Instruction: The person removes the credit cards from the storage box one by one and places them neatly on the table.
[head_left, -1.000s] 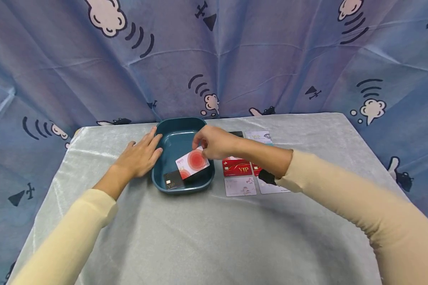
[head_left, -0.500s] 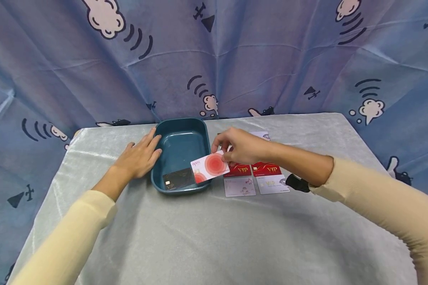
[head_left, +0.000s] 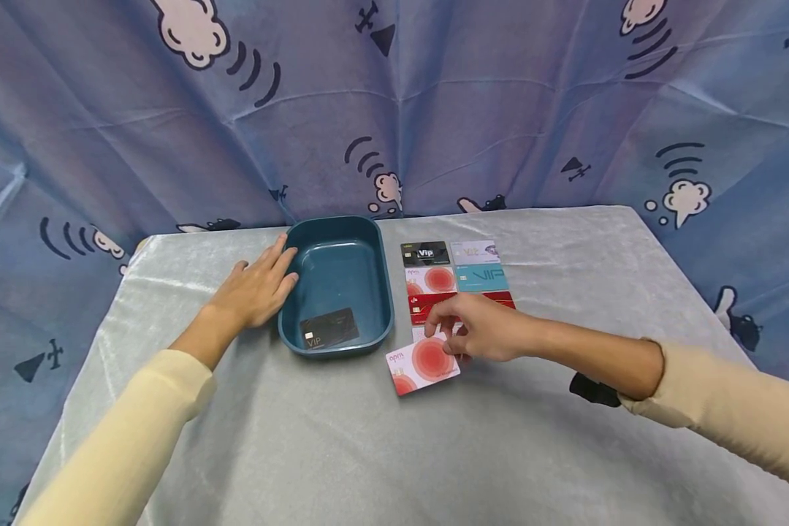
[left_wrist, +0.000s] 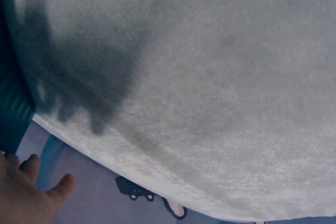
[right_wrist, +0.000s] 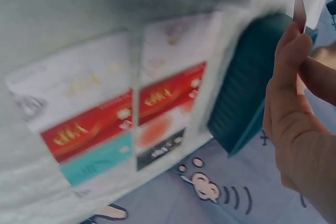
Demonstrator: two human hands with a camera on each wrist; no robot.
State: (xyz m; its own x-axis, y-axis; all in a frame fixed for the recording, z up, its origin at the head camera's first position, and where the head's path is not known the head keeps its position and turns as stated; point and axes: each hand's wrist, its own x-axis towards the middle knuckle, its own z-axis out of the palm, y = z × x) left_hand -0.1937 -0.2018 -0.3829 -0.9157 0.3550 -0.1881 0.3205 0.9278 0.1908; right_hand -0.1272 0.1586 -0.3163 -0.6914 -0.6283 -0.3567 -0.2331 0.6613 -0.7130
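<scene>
My right hand point(head_left: 489, 329) pinches a white card with red circles point(head_left: 424, 364) by its right end, in front of the cards laid out on the table. In the right wrist view that card point(right_wrist: 299, 10) shows nearly edge-on between thumb and fingers. My left hand point(head_left: 255, 286) rests with extended fingers against the left rim of a teal plastic tray point(head_left: 288, 343). One black VIP card point(head_left: 329, 329) lies in the near part of the tray. In the left wrist view only some fingers of the left hand point(left_wrist: 31, 192) show at the lower left corner.
Right of the tray lie two columns of cards, among them a black Vip card point(head_left: 425, 253), a white card point(head_left: 475, 252), a teal VIP card point(head_left: 481, 277) and a red-circled card point(head_left: 430, 280). A patterned blue curtain point(head_left: 500, 109) hangs behind the grey cloth-covered table point(head_left: 315, 438).
My right hand has carried the red-circled card from over the tray to the right and nearer me, uncovering the black card and the far cards. The left hand stays at the rim.
</scene>
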